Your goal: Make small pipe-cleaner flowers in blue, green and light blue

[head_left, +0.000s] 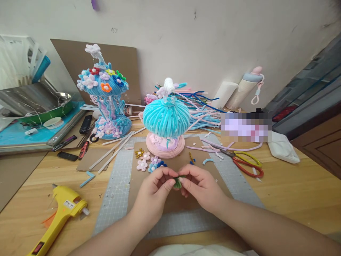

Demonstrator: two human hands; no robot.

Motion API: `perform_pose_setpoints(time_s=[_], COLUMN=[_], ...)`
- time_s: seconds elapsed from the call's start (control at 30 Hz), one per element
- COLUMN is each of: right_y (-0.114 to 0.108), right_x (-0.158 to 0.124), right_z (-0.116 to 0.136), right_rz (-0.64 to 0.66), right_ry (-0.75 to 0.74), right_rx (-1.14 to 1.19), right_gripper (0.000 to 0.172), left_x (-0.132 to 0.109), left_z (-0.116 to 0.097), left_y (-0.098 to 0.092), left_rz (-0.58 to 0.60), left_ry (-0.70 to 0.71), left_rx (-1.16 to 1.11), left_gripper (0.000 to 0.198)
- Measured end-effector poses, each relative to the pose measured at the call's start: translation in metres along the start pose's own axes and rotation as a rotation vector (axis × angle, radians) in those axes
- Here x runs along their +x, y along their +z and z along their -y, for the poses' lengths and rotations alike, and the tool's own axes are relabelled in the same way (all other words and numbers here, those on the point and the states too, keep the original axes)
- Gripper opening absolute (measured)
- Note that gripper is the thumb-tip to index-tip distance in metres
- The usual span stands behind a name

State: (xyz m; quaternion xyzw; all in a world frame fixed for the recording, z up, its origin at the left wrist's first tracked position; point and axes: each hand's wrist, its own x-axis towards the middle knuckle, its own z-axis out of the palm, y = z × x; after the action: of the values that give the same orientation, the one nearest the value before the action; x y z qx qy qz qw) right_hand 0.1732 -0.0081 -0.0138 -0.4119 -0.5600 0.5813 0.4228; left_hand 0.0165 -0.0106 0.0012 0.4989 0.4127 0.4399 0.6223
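Note:
Between the fingertips of my left hand (157,188) and my right hand (201,186) is a small dark green pipe cleaner piece (177,182), bent or looped; its full shape is partly covered by my fingers. Both hands are closed in a pinch above a brown cardboard sheet (170,204). Just beyond my left hand lie several pipe cleaner flowers (142,164) in gold, pink, lilac and blue. Behind them a turquoise pipe cleaner dome (166,115) stands over a pink coiled base (160,152), topped by a white piece and a pale flower.
A yellow glue gun (66,206) lies at the left. Scissors (247,163) with red and yellow handles rest at the right. A blue flowered pipe cleaner model (105,89) stands back left. Loose pipe cleaners (205,119) and a bottle (243,90) are along the wall. A grey cutting mat (112,199) underlies the cardboard.

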Motion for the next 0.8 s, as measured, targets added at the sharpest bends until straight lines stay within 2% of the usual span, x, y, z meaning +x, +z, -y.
perform_pose_setpoints(time_s=[0.1, 0.3, 0.47, 0.6, 0.8], right_y=[0.0021, 0.0061, 0.0045, 0.0025, 0.0004], right_x=[-0.0012, -0.0040, -0.0002, 0.0012, -0.0022], right_z=[0.0029, 0.0073, 0.0017, -0.0003, 0.0005], right_rz=[0.022, 0.109, 0.041, 0.005, -0.017], right_ry=[0.025, 0.055, 0.120, 0.054, 0.012], right_rx=[-0.022, -0.015, 0.041, -0.014, -0.086], right_gripper=[0.015, 0.018, 0.021, 0.016, 0.014], left_x=[0.0011, -0.0034, -0.0029, 0.0004, -0.0013], left_z=[0.0011, 0.0057, 0.0033, 0.0034, 0.0057], left_y=[-0.0006, -0.0044, -0.0020, 0.0000, -0.0054], left_rz=[-0.015, -0.099, -0.092, -0.083, -0.078], left_ry=[-0.027, 0.024, 0.063, 0.040, 0.162], left_rx=[-0.029, 0.138, 0.190, 0.120, 0.308], left_gripper=[0.008, 0.010, 0.009, 0.006, 0.006])
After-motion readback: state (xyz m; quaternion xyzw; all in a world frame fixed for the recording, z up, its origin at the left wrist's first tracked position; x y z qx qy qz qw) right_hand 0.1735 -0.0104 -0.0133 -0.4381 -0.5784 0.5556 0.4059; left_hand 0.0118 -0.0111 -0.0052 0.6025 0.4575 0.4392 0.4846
